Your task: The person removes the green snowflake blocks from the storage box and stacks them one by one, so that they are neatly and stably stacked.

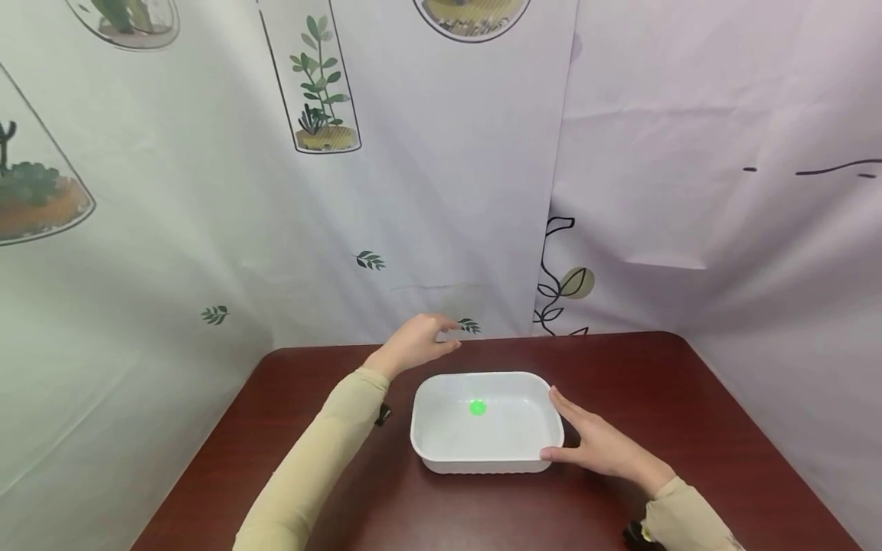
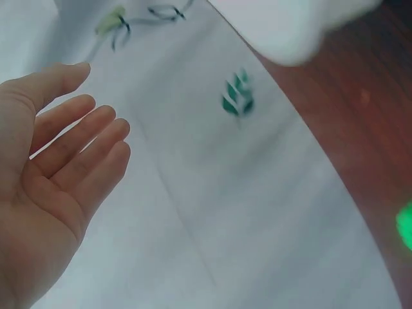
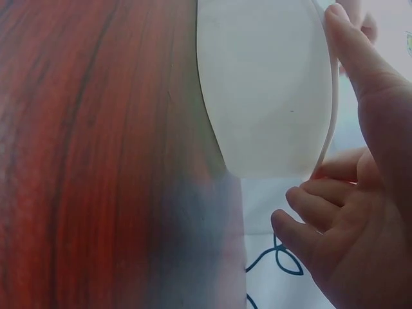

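A white rectangular baking dish (image 1: 487, 421) with rounded corners stands upright on the table. My right hand (image 1: 599, 444) holds its right end, the thumb at the near corner and the fingers at the far corner. In the right wrist view, the thumb (image 3: 360, 58) lies along the rim and the fingers bend toward the dish's outer wall (image 3: 267, 90). My left hand (image 1: 420, 342) hovers past the dish's far left corner, fingers loosely bent. The left wrist view shows that palm (image 2: 51, 199) holding nothing. Inside the dish shows a bright green round spot (image 1: 478, 407); whether it is an object or light, I cannot tell.
The dark red wooden table (image 1: 482, 513) ends at a white printed cloth (image 1: 455, 191) hung behind and at both sides. A small black item (image 1: 383, 415) shows beside the left forearm, and another black item (image 1: 637, 534) lies by the right sleeve.
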{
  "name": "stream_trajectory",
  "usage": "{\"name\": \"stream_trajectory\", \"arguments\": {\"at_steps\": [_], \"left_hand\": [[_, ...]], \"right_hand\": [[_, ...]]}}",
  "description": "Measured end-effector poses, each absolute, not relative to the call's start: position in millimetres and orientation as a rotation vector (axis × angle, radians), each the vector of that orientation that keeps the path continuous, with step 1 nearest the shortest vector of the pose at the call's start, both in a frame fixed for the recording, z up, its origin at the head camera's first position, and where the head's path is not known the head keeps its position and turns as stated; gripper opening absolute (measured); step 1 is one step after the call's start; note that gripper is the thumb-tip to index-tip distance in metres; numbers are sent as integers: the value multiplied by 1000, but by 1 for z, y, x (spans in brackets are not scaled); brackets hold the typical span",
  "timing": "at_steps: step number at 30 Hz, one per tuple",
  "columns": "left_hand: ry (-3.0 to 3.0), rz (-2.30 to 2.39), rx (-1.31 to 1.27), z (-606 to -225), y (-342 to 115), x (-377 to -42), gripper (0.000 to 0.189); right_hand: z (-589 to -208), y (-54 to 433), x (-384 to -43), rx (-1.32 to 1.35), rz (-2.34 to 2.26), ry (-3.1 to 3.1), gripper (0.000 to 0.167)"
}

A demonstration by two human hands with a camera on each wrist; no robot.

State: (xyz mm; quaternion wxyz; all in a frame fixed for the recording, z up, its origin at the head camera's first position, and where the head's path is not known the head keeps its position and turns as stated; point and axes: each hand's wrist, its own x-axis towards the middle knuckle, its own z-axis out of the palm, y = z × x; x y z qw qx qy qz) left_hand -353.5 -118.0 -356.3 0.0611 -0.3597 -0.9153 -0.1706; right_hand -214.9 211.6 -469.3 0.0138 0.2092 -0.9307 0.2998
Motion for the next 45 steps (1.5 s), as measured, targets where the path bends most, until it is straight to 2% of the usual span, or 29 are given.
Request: {"name": "stream_trajectory", "arguments": {"at_steps": [8,19,31,45], "left_hand": [[-2745,-330,-1347,-360,-80,-340,34],[-2835,-121,-1560,-387,-63,-329,34],[-2903,71,-1615,-398,-50,-327,37],[-3088,149,-1461,-411,-46,-330,34]], "right_hand": [[-469,212,-216,647,919,-2893,111],[-469,213,-216,661,944,-2892,110],[-464,214,-216,686,939,-2880,109],[-467,212,-213,671,936,-2891,110]]}}
